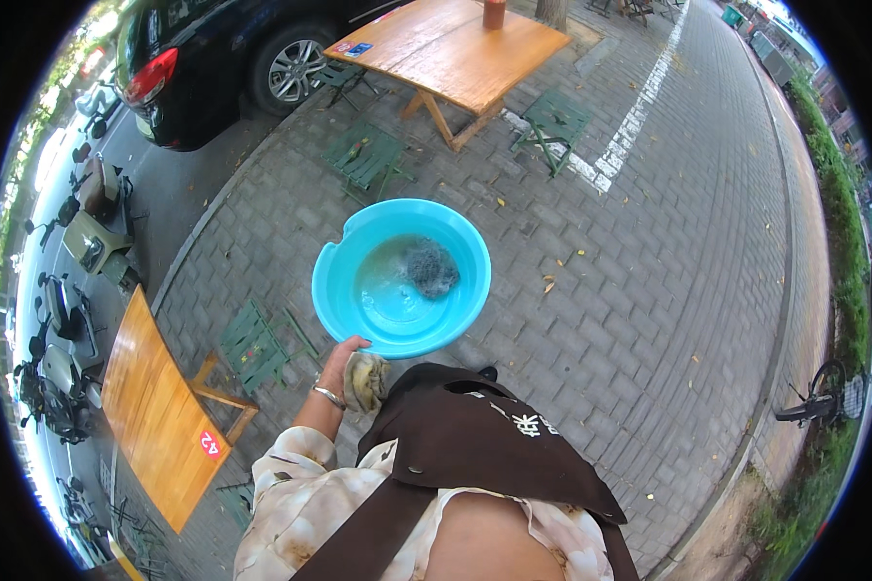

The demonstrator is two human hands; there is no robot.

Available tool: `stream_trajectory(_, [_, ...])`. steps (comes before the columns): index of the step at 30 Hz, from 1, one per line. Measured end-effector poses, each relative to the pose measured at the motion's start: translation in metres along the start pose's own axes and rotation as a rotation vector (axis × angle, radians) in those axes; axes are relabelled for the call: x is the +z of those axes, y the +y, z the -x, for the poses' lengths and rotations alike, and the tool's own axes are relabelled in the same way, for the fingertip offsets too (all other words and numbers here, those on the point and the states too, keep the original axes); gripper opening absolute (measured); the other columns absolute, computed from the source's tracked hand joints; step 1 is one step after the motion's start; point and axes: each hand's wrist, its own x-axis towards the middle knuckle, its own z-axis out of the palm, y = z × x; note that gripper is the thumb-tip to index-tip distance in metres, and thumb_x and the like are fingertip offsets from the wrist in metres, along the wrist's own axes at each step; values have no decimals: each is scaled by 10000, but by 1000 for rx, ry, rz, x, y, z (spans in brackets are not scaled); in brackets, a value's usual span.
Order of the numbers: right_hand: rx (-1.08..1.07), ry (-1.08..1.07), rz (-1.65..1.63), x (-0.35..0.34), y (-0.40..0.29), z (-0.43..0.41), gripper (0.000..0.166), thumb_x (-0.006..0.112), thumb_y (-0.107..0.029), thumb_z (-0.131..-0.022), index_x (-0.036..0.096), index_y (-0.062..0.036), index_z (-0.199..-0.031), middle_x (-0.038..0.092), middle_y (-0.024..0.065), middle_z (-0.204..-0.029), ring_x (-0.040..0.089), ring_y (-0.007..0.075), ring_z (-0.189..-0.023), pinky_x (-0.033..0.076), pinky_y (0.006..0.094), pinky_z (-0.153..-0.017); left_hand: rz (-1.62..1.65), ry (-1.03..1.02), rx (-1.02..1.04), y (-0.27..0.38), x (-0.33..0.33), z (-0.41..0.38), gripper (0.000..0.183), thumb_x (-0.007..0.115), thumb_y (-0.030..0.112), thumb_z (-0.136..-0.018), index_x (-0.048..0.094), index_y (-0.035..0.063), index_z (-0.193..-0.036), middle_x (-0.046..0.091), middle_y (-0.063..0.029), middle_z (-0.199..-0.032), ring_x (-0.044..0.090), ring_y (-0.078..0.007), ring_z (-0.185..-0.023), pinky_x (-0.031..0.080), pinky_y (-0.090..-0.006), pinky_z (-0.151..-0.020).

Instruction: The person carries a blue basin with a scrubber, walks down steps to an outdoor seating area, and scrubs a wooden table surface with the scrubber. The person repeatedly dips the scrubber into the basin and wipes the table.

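Observation:
My left hand (340,364) grips the near rim of a turquoise plastic basin (321,290). A crumpled, stained rag (365,383) hangs at the same hand, pressed against or held under the fingers. Shallow, cloudy water (385,290) covers part of the basin's floor. In it lies a dark grey clump, perhaps a scouring pad or a cloth (432,269), towards the right side. The basin has a notch in its far left rim. My right hand is out of view. Below the basin is the dark brown apron (479,443) on my body, which bears writing.
Wooden tables stand ahead (443,51) and at the left (160,407). Green folding stools (363,152) (556,123) (254,345) sit around them. A red-brown container (493,14) tops the far table. A black car (211,65) and scooters (94,240) line the kerb; brick paving (625,327) extends right.

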Motion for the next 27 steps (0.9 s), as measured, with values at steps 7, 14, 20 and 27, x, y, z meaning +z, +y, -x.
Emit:
stream_trajectory(7, [54,86,-282,-36,-131,-73,319,519,-112,-914,564,-38,-1221,633,107,-990,669,212,-778,558,302,-592,-35,74,133,38,90,-48,305,635,273,-774,601,26,-949,664,-153,-793,648,-295,-644,543,-415,-604])
stream_trajectory(14, [-17,120,-242,-55,-245,-141,305,523,-116,-908,597,-33,-1192,631,82,-1002,665,186,-731,556,283,-571,-195,-12,225,119,172,-137,285,620,243,-784,578,37,-976,663,-150,-824,654,-295,-678,547,-409,-620])
stream_trajectory(20, [68,200,-239,-76,-305,-151,242,536,-103,-893,618,-32,-1110,642,78,-933,677,181,-767,570,312,-588,-222,-30,172,177,267,-191,306,624,242,-787,567,18,-987,661,-154,-822,652,-292,-674,544,-399,-612])
stream_trajectory(27, [79,121,-158,-115,-289,-194,238,545,-104,-889,622,-37,-1104,636,70,-871,667,181,-746,565,319,-599,-286,18,76,218,378,-241,336,622,271,-788,577,17,-1002,663,-147,-819,644,-291,-661,539,-399,-608])
